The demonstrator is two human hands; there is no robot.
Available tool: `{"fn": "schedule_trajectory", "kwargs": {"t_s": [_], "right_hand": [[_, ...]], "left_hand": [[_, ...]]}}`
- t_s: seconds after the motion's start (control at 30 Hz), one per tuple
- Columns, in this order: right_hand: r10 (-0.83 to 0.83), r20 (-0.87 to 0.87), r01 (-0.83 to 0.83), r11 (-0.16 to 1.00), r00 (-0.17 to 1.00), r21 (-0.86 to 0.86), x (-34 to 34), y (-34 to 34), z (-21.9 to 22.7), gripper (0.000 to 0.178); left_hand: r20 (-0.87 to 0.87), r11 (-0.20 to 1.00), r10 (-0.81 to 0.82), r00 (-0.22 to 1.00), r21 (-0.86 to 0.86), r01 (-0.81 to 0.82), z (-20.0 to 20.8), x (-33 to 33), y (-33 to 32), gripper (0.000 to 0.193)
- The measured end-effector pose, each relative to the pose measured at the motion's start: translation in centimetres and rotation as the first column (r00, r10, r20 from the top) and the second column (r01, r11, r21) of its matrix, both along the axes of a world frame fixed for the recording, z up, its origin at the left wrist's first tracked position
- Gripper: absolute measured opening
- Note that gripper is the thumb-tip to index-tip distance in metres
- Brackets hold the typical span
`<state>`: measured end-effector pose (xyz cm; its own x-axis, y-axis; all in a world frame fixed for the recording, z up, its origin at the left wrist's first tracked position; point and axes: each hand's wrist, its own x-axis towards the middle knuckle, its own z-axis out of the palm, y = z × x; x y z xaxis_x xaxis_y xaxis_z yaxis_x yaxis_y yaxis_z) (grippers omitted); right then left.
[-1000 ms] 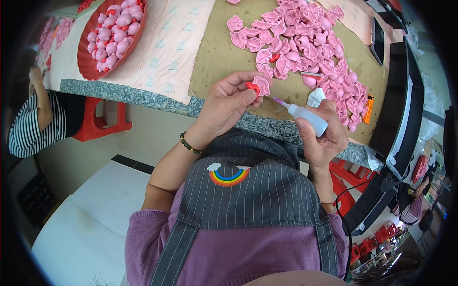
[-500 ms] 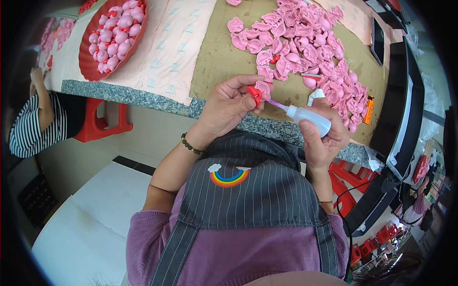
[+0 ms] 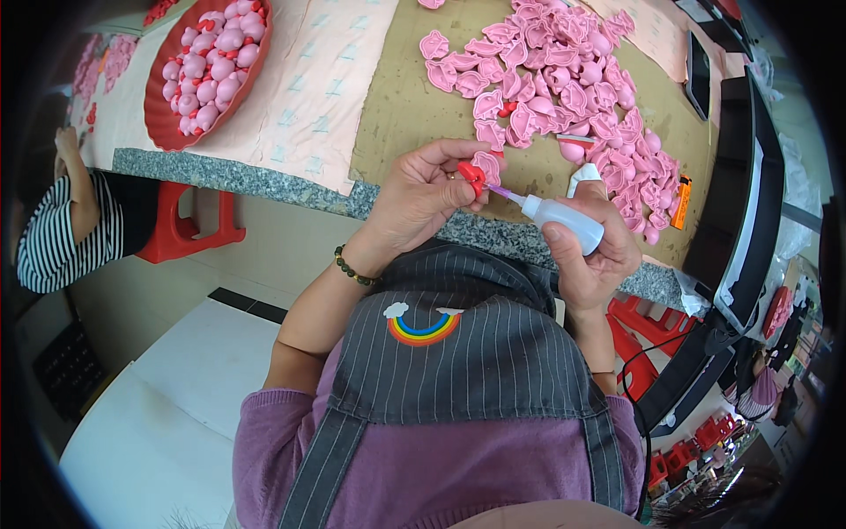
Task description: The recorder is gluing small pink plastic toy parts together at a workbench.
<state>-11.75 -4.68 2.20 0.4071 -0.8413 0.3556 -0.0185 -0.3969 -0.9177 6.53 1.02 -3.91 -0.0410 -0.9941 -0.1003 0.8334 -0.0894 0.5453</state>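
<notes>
Between the thumb and fingers of my left hand [image 3: 416, 196] is a small pink hollow plastic piece [image 3: 486, 164] with a red plastic piece [image 3: 472, 177] against it. My right hand [image 3: 601, 249] is wrapped round a translucent white squeeze bottle [image 3: 568, 225]. The bottle's thin purple nozzle [image 3: 507, 192] points left, its tip at or very near the red piece; exact contact is hard to make out. Just beyond my hands lies a heap of pink plastic shells [image 3: 564, 79], some round and some with wavy rims.
A red fluted bowl [image 3: 157, 110] of pink balls and red bits stands far left. Brown cardboard [image 3: 397, 106] and pale cloth [image 3: 304, 97] cover the granite-edged table. An orange lighter [image 3: 681, 203] and a dark phone [image 3: 697, 78] lie at right. Another person's arm [image 3: 82, 189] shows at left.
My right hand has shifted slightly left with the squeeze bottle, bringing the nozzle tip closer to the red piece. My left hand has barely moved.
</notes>
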Motion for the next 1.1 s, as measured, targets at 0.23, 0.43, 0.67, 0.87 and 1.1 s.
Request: {"fn": "schedule_trajectory", "kwargs": {"t_s": [0.23, 0.43, 0.67, 0.87, 1.1], "right_hand": [[-0.015, -0.001, 0.015, 1.0, 1.0, -0.007, 0.0, 0.0, -0.1, 0.017], [-0.034, 0.061, 0.023, 0.985, 0.998, 0.172, -1.0, 0.2, -0.9, 0.022], [0.009, 0.319, -0.142, 0.906, 0.948, 0.398, -1.5, -1.3, -2.1, 0.024], [0.033, -0.07, -0.016, 0.973, 0.997, 0.231, 0.1, -1.7, -2.8, 0.021], [0.044, -0.256, -0.047, 0.999, 0.966, -0.003, 0.2, -1.4, -3.9, 0.025]], "left_hand": [[-0.003, 1.0, -0.019, 1.0, 0.004, 0.019, 0.1, 0.1, 0.0, 0.042], [-0.022, 1.0, -0.018, 1.0, -0.015, 0.018, 0.1, 0.2, 0.1, 0.043], [0.027, 0.999, 0.007, 1.0, 0.039, -0.008, 0.6, 0.5, 0.8, 0.046], [0.13, 0.996, 0.057, 0.99, 0.068, -0.066, 0.9, 1.9, 1.8, 0.042], [0.153, 0.987, 0.112, 0.982, 0.096, -0.127, 0.8, 2.7, 2.3, 0.037]]}}
